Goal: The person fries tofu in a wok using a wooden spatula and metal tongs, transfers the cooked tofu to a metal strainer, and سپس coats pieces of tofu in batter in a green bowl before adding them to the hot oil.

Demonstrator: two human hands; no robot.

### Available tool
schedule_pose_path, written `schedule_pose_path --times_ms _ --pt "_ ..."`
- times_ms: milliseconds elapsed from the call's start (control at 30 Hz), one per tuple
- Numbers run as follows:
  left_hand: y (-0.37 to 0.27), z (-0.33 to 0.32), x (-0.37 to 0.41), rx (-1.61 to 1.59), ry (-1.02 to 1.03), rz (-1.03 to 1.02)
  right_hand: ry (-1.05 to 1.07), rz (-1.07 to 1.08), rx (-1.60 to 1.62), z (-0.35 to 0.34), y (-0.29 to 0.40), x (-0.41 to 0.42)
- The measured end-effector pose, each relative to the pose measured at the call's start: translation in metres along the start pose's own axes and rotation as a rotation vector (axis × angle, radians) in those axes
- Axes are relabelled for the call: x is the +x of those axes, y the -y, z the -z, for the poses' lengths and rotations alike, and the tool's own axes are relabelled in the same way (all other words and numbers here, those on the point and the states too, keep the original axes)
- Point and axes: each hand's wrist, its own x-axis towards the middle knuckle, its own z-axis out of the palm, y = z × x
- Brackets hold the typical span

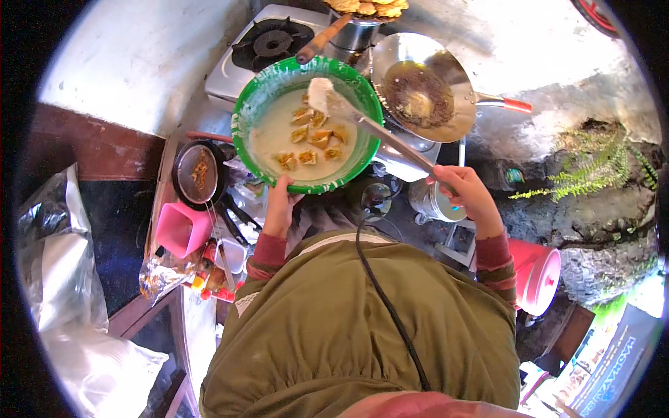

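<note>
My left hand (281, 206) grips the near rim of a green plastic basin (241, 157) of pale batter, fingers partly hidden below it. Several stuffed pieces with an orange-yellow filling (320, 138) lie in the batter. In my right hand (465, 194) is the handle of a long metal ladle (394, 140); its batter-coated head is over the pieces at the basin's far side. Right of the basin, a metal wok (462, 83) with a red-tipped handle holds dark oil with a pale, foamy patch.
A gas stove burner (272, 44) stands behind the basin. Golden fried pieces (366, 7) sit on a strainer with a wooden handle over a metal pot (353, 36). At left are a pan with a fine strainer (195, 174) and a pink container (183, 230); at right, a lidded pink bucket (543, 282).
</note>
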Motion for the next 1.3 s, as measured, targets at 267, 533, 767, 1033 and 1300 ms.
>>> schedule_pose_path --times_ms 267,533,767,1033,1300 --pt "-0.004 -0.004 -0.006 0.05 -0.002 -0.001 -0.312 0.026 -0.065 0.072 -0.009 -0.007" --pt "-0.001 0.003 0.002 0.066 -0.026 0.013 -0.768 0.344 -1.034 0.065 -0.014 0.056" --pt "-0.008 -0.003 -0.003 0.043 -0.074 0.022 -0.865 0.334 -1.19 0.061 0.017 0.045" --pt "-0.004 0.002 -0.001 0.037 -0.045 0.001 -0.792 0.266 -1.087 0.075 0.021 0.038" --pt "-0.002 0.008 0.002 0.0 -0.043 0.025 -0.548 0.157 -0.683 0.064 0.052 0.001"
